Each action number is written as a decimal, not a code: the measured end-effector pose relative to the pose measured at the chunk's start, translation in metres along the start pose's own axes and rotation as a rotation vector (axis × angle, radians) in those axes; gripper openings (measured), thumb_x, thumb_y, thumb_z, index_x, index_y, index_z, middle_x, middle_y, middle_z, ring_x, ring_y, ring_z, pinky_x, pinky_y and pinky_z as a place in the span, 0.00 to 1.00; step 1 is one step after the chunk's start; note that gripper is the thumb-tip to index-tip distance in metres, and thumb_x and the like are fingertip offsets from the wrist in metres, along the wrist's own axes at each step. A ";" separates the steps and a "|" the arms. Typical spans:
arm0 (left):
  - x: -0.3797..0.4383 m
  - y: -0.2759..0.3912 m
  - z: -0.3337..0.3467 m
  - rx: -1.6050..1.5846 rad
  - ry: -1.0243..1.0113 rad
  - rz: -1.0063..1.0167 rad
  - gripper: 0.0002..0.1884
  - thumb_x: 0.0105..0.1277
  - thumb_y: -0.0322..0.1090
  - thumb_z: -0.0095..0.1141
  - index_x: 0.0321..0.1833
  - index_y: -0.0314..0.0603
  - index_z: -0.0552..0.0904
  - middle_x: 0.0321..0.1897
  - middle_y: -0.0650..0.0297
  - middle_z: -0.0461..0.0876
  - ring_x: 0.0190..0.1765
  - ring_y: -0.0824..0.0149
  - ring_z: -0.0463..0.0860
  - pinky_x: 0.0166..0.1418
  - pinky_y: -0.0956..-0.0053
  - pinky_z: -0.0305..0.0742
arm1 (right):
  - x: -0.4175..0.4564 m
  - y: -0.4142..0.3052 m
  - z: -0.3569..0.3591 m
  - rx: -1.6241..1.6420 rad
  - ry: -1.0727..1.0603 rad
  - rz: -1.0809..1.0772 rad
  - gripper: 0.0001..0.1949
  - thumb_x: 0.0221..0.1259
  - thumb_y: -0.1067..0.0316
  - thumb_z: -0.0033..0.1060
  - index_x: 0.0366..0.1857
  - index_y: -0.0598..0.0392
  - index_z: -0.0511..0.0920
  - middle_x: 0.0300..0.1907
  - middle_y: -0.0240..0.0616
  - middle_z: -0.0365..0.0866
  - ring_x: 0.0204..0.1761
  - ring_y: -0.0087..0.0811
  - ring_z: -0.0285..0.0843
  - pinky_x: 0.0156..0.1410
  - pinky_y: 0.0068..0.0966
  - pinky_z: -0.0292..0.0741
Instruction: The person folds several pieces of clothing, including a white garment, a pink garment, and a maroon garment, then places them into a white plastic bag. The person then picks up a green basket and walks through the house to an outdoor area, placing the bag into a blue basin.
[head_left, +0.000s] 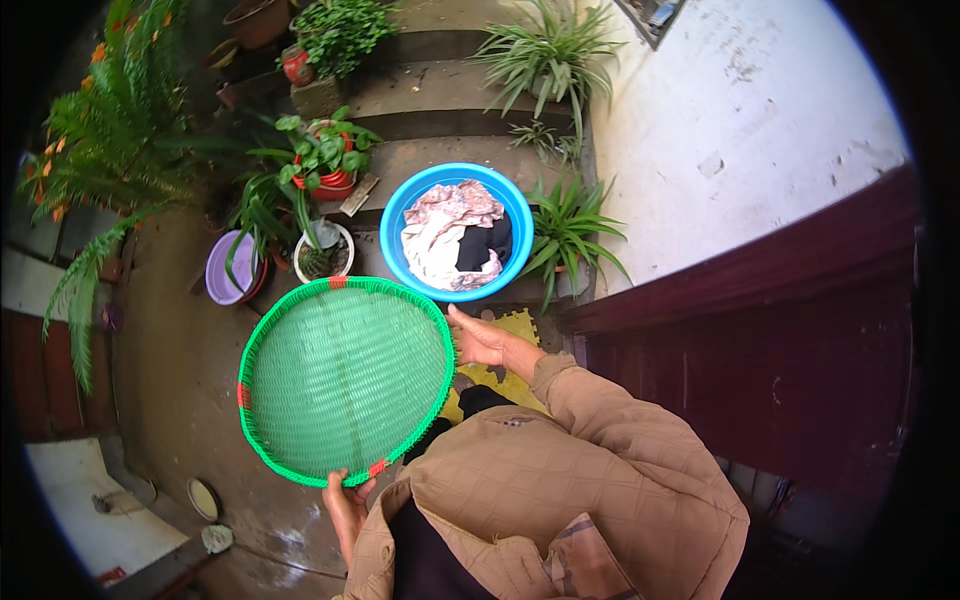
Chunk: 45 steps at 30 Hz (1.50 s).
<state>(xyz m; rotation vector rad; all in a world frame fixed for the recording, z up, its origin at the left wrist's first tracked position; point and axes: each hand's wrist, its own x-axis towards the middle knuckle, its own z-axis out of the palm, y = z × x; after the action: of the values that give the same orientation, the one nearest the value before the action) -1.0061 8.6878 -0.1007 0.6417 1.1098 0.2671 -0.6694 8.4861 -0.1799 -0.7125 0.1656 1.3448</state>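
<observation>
A shallow round green woven basket (349, 375), its rim bound in brighter green with a few red patches, is held up in front of my body. My left hand (348, 504) grips the rim at its near edge, thumb on top. On the right side of the rim is my right hand (480, 337), thumb raised and the other fingers partly hidden behind the basket. The inside of the basket shows only bare weave. Just beyond it, a blue plastic basin (456, 171) holds crumpled pink, white and black cloth (442, 232).
Concrete steps (450, 90) rise ahead, with spider plants (551, 64) along the white wall (742, 112). Potted plants, a red bucket (330, 184), a white cactus pot (346, 259) and a purple basin (231, 268) stand left. A yellow foam mat (517, 386) lies underfoot.
</observation>
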 end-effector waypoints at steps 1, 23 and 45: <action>0.002 0.008 0.010 0.077 -0.021 0.015 0.27 0.56 0.34 0.54 0.59 0.34 0.68 0.46 0.59 0.77 0.40 0.63 0.82 0.32 0.73 0.85 | -0.011 0.005 0.008 0.008 -0.099 -0.043 0.43 0.56 0.41 0.64 0.71 0.49 0.55 0.72 0.43 0.56 0.72 0.42 0.55 0.69 0.53 0.62; 0.052 -0.025 0.102 1.134 -0.820 -0.227 0.23 0.63 0.37 0.55 0.57 0.29 0.71 0.50 0.53 0.77 0.48 0.57 0.80 0.47 0.62 0.80 | -0.193 0.356 0.061 0.750 1.058 -0.836 0.29 0.41 0.79 0.54 0.55 0.52 0.65 0.41 0.37 0.69 0.44 0.39 0.73 0.33 0.38 0.77; -0.148 -0.301 0.084 1.128 -1.193 -0.031 0.36 0.59 0.32 0.62 0.67 0.27 0.58 0.52 0.50 0.77 0.52 0.62 0.79 0.55 0.69 0.77 | -0.419 0.581 -0.024 0.828 1.069 -1.100 0.23 0.43 0.71 0.56 0.50 0.58 0.71 0.49 0.46 0.76 0.46 0.46 0.78 0.49 0.44 0.78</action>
<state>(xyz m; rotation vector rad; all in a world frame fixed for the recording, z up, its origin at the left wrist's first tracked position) -1.0293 8.3462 -0.1471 1.4917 -0.0077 -0.7771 -1.3043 8.1550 -0.2063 -0.5646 0.9562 -0.2856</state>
